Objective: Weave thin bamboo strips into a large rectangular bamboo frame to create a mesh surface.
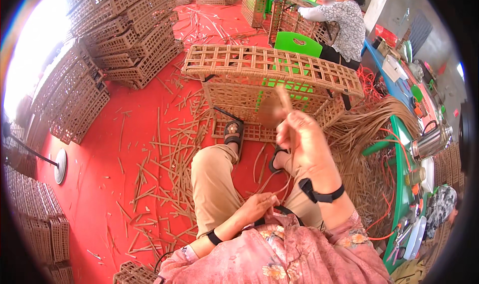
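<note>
My right hand (302, 132) is raised in front of the woven basket frame (279, 74), fingers closed. A thin brown weaving strip (289, 169) hangs from it and curves down toward my lap. Above its fingertips a brown, stick-like end (283, 98) is smeared by motion, so its shape is unclear. Low at my lap, my left hand (260, 205) has its fingers pinched together by the lower part of the strip. The basket frame stands on its side just beyond my feet, with dark corner pieces and an open lattice.
Stacks of woven baskets (124, 34) rise at the left. Cut strips (167, 169) litter the red floor (119, 194). A strip bundle (379, 119) lies beside a green table (399, 184) holding tools and a metal flask (431, 142). Beyond a green chair (298, 43), another person (344, 29) sits working.
</note>
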Demonstrator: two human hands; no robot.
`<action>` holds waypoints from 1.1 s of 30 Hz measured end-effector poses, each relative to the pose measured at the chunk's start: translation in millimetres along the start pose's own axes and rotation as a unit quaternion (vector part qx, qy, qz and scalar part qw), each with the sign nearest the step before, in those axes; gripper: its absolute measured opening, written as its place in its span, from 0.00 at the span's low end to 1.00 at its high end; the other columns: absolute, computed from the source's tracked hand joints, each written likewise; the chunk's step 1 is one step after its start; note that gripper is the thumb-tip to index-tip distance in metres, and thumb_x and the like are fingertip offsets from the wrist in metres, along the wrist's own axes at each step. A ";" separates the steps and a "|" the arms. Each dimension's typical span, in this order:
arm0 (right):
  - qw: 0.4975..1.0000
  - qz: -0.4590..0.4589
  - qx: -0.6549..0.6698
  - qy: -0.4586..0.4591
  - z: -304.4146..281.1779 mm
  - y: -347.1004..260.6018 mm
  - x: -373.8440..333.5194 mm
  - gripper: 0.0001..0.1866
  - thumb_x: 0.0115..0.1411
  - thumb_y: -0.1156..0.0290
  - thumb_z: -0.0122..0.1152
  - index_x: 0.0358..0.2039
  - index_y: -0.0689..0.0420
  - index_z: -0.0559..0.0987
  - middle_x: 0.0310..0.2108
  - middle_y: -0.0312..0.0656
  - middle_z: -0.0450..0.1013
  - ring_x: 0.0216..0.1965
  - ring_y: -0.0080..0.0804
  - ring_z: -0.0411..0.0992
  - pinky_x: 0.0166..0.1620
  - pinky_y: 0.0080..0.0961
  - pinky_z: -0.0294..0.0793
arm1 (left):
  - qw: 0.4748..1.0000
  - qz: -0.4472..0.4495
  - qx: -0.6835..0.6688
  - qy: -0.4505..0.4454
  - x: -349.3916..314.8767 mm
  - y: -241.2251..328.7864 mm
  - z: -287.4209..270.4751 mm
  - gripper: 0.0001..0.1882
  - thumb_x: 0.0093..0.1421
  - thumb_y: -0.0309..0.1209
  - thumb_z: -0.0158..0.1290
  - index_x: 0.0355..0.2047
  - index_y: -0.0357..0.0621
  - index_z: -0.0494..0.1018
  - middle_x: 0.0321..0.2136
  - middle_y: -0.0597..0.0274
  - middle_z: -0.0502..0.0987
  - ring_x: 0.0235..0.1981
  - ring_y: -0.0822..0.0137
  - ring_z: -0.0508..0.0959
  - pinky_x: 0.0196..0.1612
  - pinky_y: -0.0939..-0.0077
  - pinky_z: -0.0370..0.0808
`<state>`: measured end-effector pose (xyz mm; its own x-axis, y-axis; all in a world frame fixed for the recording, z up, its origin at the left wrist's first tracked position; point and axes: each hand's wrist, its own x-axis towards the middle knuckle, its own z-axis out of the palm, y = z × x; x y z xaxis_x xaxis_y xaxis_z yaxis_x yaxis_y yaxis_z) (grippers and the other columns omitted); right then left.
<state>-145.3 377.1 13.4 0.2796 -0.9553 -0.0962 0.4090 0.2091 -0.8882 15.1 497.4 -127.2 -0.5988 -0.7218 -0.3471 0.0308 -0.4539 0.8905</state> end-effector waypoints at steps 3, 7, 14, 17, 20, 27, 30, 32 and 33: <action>0.996 -0.069 0.030 0.042 -8.7 -39.0 2.0 0.17 0.68 0.63 0.50 0.49 0.63 0.73 0.25 0.37 0.74 0.24 0.23 0.73 0.23 0.15 0.68 | 0.995 0.008 0.102 -0.019 5.3 -11.1 -2.9 0.18 0.69 0.41 0.45 0.35 0.37 0.75 0.23 0.60 0.74 0.28 0.71 0.77 0.34 0.76 0.75; 0.967 -0.223 0.024 0.123 -17.5 -77.9 3.9 0.17 0.67 0.66 0.51 0.53 0.62 0.73 0.27 0.37 0.74 0.23 0.20 0.70 0.22 0.14 0.65 | 0.886 0.014 0.460 -0.058 16.0 -21.1 -1.0 0.17 0.66 0.38 0.45 0.36 0.37 0.77 0.30 0.49 0.79 0.35 0.56 0.81 0.41 0.66 0.77; 0.939 -0.320 -0.019 0.121 -40.7 -89.3 8.4 0.18 0.66 0.66 0.53 0.53 0.62 0.73 0.24 0.33 0.70 0.22 0.18 0.68 0.22 0.13 0.63 | 0.837 0.080 0.541 -0.002 19.5 5.0 -27.7 0.27 0.61 0.46 0.52 0.54 0.42 0.71 0.50 0.48 0.74 0.56 0.53 0.70 0.56 0.60 0.69; 0.953 -0.255 -0.013 0.166 -37.5 -54.0 6.8 0.18 0.65 0.68 0.56 0.53 0.62 0.72 0.24 0.34 0.70 0.23 0.19 0.69 0.23 0.14 0.66 | 0.823 0.092 0.502 0.250 19.2 121.4 -93.4 0.12 0.59 0.29 0.54 0.42 0.39 0.73 0.41 0.51 0.77 0.45 0.56 0.76 0.45 0.62 0.73; 0.980 -0.145 0.029 0.134 -26.3 4.1 25.1 0.18 0.65 0.70 0.56 0.54 0.62 0.71 0.27 0.38 0.73 0.26 0.24 0.73 0.28 0.18 0.71 | 0.531 0.392 0.470 0.586 50.5 181.2 -228.3 0.14 0.66 0.35 0.45 0.41 0.36 0.73 0.41 0.51 0.74 0.44 0.55 0.72 0.47 0.61 0.70; 0.984 0.007 0.098 0.146 -29.1 85.4 61.7 0.16 0.63 0.71 0.57 0.51 0.60 0.74 0.35 0.41 0.78 0.34 0.29 0.77 0.37 0.23 0.75 | 0.857 0.229 0.105 0.450 96.1 258.7 -305.0 0.26 0.65 0.51 0.47 0.53 0.45 0.70 0.48 0.58 0.74 0.47 0.62 0.74 0.49 0.57 0.73; 0.978 0.025 0.125 0.163 -35.6 96.9 73.7 0.14 0.63 0.70 0.57 0.49 0.59 0.75 0.34 0.40 0.78 0.33 0.29 0.77 0.36 0.23 0.75 | 0.911 0.263 -0.080 0.306 107.2 241.7 -291.0 0.20 0.68 0.44 0.46 0.50 0.42 0.71 0.41 0.62 0.78 0.38 0.66 0.79 0.38 0.65 0.78; 0.976 0.019 0.135 0.167 -38.8 98.2 79.4 0.14 0.63 0.69 0.57 0.49 0.59 0.75 0.34 0.40 0.78 0.32 0.28 0.76 0.34 0.23 0.74 | 0.915 0.268 -0.094 0.286 93.4 229.0 -284.0 0.15 0.68 0.39 0.46 0.48 0.42 0.72 0.39 0.61 0.78 0.36 0.69 0.79 0.37 0.70 0.78; 0.976 0.017 0.133 0.170 -39.2 96.8 79.3 0.14 0.64 0.69 0.57 0.48 0.59 0.75 0.33 0.40 0.78 0.30 0.27 0.76 0.32 0.22 0.74 | 0.908 0.274 -0.092 0.303 85.7 219.4 -277.8 0.17 0.68 0.39 0.47 0.49 0.40 0.72 0.40 0.59 0.78 0.38 0.67 0.80 0.38 0.69 0.79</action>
<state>-117.6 313.3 -97.8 0.0110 -0.9514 -0.3077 0.6289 0.2458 -0.7376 192.9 190.8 -43.2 0.0964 -0.9952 -0.0135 0.3570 0.0219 0.9338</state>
